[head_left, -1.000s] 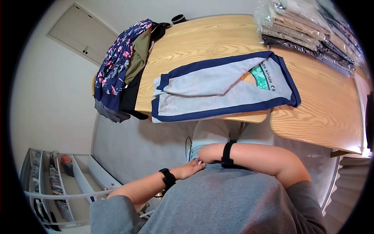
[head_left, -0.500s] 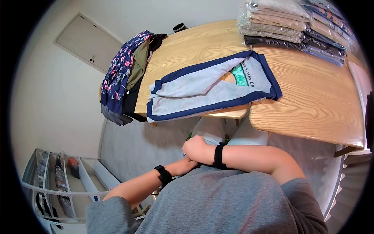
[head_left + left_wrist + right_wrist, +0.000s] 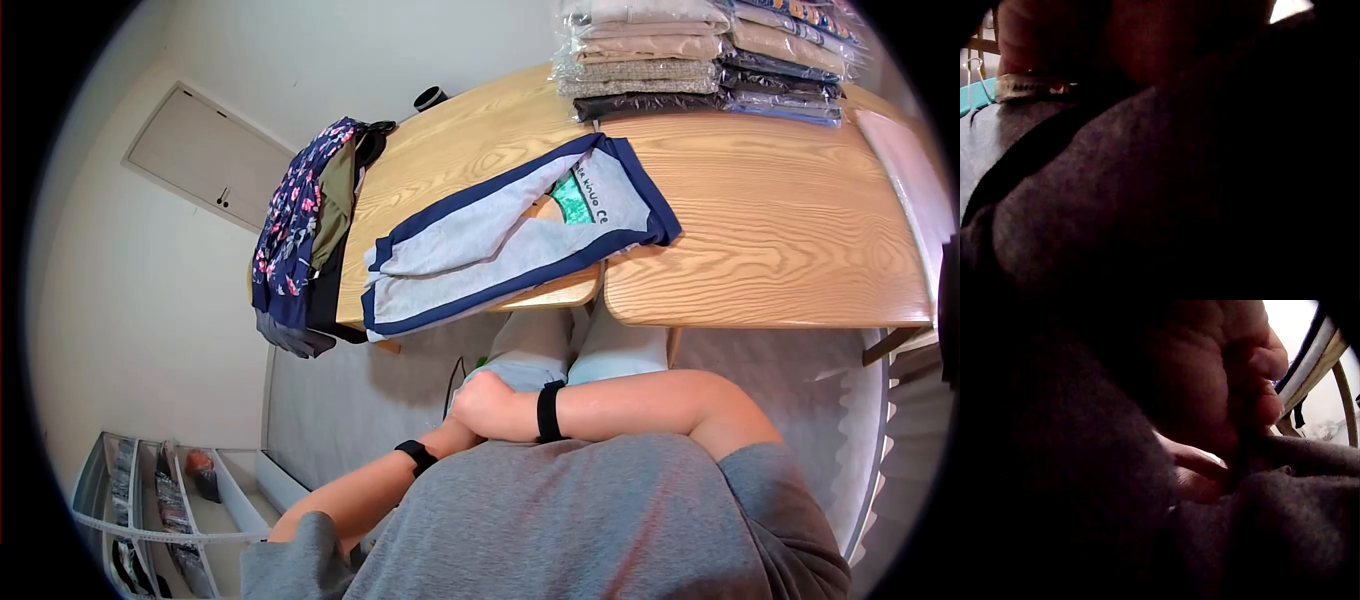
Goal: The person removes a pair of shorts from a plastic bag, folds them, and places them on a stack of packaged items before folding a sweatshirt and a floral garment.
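My right hand (image 3: 492, 405) lies across my left hand (image 3: 452, 436) in front of the grey shirt (image 3: 600, 510), its fingers curled over it near the wrist. Those bent fingers (image 3: 1263, 369) show at the top of the dark right wrist view, close by grey cloth. Most of the left hand is hidden beneath the right; in the left wrist view, shadow and cloth cover nearly everything. Beyond both hands, a pale grey sweatshirt (image 3: 520, 255) with navy edges and a green print lies folded on the wooden table (image 3: 760, 230). Neither hand touches it.
Bagged folded clothes (image 3: 650, 45) are stacked at the table's back. A floral garment (image 3: 305, 220) and others hang over its left end. A black cylinder (image 3: 430, 97) stands behind, and a white shelf rack (image 3: 235, 500) with packed items stands lower left.
The right hand has slid left over the left hand, covering fingers that showed earlier. The camera view has turned, shifting table and clothes leftward. The sweatshirt lies as before.
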A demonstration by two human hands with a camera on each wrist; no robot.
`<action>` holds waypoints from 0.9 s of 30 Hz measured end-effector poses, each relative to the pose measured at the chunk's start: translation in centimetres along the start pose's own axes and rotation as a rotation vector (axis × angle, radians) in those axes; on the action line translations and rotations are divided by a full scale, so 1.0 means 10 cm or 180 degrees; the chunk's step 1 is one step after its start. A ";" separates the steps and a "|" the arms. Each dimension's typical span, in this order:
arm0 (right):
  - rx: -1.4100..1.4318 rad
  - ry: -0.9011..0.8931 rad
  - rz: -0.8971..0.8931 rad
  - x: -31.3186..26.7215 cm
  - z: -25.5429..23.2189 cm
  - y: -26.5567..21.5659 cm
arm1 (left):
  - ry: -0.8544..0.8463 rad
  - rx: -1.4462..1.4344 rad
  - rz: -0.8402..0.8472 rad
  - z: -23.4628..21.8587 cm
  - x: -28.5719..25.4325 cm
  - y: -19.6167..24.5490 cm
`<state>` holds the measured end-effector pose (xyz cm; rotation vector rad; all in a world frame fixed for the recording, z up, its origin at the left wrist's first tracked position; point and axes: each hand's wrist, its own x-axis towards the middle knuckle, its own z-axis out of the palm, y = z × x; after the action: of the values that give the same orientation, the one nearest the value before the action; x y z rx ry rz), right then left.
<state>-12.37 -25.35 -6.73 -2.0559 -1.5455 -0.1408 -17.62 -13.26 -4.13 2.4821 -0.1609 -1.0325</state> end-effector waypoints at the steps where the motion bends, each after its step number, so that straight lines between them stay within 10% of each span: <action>1: -0.0056 0.0050 0.0004 0.00 0.04 0.01 | -0.0005 0.0181 0.0100 0.04 0.06 -0.13; 6: -0.0109 -0.0240 0.0131 0.01 0.03 -0.01 | 0.0047 0.0500 -0.0008 0.08 0.03 -0.24; 8: -0.0107 -0.0238 0.0097 0.00 0.00 0.01 | 0.0837 -0.0263 0.0451 0.16 -0.05 -0.27; 18: -0.0111 -0.0082 -0.0257 0.00 0.07 0.03 | 0.0193 0.1451 -0.0188 0.04 -0.16 -0.12; 24: 0.0011 -0.0587 -0.0301 -0.02 -0.10 0.14 | -0.0217 -0.0110 -0.0652 -0.06 -0.19 -0.02; 27: -0.0018 -0.0862 -0.0305 -0.02 -0.08 0.12 | -0.0140 -0.0835 0.0013 0.01 -0.25 -0.12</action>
<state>-11.18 -26.12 -6.56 -2.0725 -1.8070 0.1025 -19.50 -11.56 -3.12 2.2235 -0.0407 -1.0355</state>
